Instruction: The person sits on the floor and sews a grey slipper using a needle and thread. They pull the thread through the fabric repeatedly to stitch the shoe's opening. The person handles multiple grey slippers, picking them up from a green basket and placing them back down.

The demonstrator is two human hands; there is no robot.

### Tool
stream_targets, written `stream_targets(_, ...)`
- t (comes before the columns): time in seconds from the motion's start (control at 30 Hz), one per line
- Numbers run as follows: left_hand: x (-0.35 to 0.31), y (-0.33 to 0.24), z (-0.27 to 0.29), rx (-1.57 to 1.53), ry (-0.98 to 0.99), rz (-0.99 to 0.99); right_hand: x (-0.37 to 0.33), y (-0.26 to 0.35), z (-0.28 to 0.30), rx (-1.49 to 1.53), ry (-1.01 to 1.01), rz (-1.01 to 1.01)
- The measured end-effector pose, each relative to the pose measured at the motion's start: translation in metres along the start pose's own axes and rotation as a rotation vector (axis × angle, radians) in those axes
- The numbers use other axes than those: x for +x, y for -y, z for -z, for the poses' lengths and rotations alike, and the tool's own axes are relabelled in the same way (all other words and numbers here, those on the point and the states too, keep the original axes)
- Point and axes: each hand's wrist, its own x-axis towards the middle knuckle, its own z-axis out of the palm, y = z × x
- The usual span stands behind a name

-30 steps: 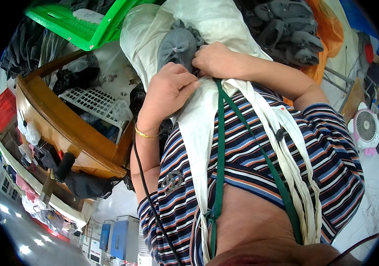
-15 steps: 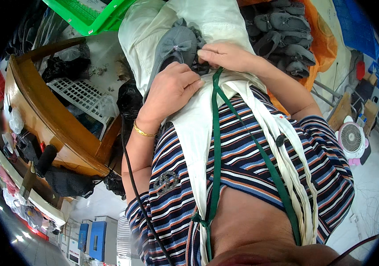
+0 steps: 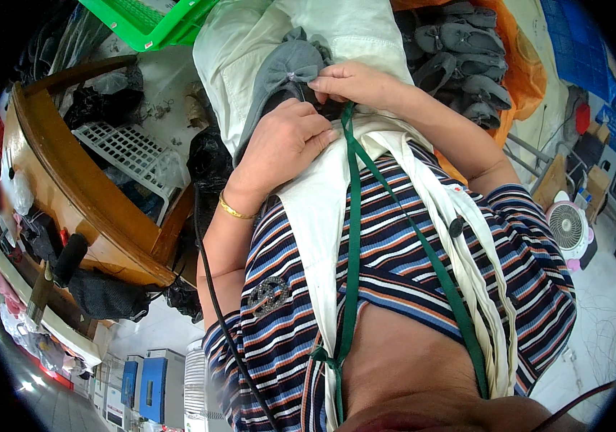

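Note:
On my lap lies a grey fabric shoe (image 3: 293, 59) with a bow (image 3: 292, 75) and a small shiny piece at the bow's middle. My left hand (image 3: 285, 142), a gold bracelet at its wrist, curls over the shoe's opening and grips it; its fingertips are partly hidden. My right hand (image 3: 354, 83) comes from the right, finger and thumb pinched together at the shoe's edge beside the bow. Whether a thread or needle is between them is too small to see. More dark grey fabric shows behind the shoe, mostly covered.
Several grey shoes (image 3: 466, 61) are heaped on orange cloth (image 3: 527, 72) at the far right. A green crate (image 3: 153, 32) stands at far left, above a wooden table frame (image 3: 88, 183) with a white plastic rack (image 3: 124, 155). A small fan (image 3: 568, 225) is at right. A black cable (image 3: 210, 273) hangs by my left arm.
My right hand has shifted slightly left and up, its fingertips now at the bow's edge. My left hand keeps its hold, with the shoe nearly in the same place.

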Motion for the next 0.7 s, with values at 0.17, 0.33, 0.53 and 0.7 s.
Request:
stream_targets(0.17,0.0,0.001,0.0,-0.018,0.017,0.006,0.001,-0.001,0.001,0.008,0.002,0.01)
stream_targets(0.33,-0.011,0.009,-0.007,-0.478,-0.288,0.322,-0.019,0.014,0.004,-0.388,0.031,0.06)
stream_targets(0.53,-0.007,0.017,0.01,-0.911,-0.512,0.524,-0.038,0.049,-0.011,-0.363,-0.286,0.496)
stream_targets(0.7,-0.007,0.014,0.002,-0.764,-0.499,0.483,-0.012,0.054,-0.03,0.226,-0.185,0.296)
